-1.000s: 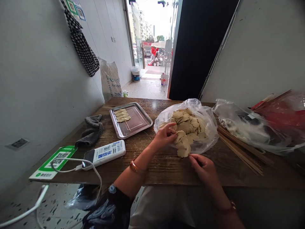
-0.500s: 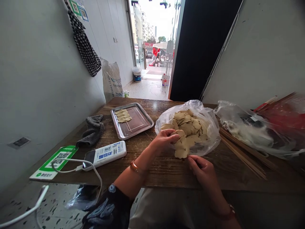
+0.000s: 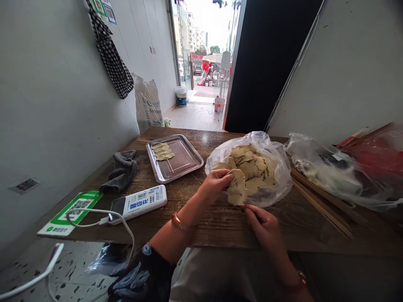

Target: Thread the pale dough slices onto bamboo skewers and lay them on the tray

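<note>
My left hand [image 3: 217,182] pinches several thin, beige, wavy-edged slices [image 3: 237,191] between thumb and fingers, in front of an open clear plastic bag [image 3: 217,157]. At the lower end of these slices, my right hand [image 3: 262,222] is closed on a bamboo skewer, which is mostly hidden by the fingers and the slices. A large heap of the same slices [image 3: 248,161] fills the bag. To the left, a metal tray [image 3: 189,167] bears a finished-looking skewer of slices [image 3: 163,152], its bare stick pointing toward me.
Loose bamboo skewers [image 3: 324,203] lie right of the bag, beside other plastic bags [image 3: 330,167]. On the left of the wooden table [image 3: 189,226] are a grey cloth [image 3: 121,172], a white power bank [image 3: 141,201] with a cable, and a green QR-code card [image 3: 72,212].
Both hands have shifted slightly left together with the slices between them. The held slices are turned a little; the tray and the bag stay in place.
</note>
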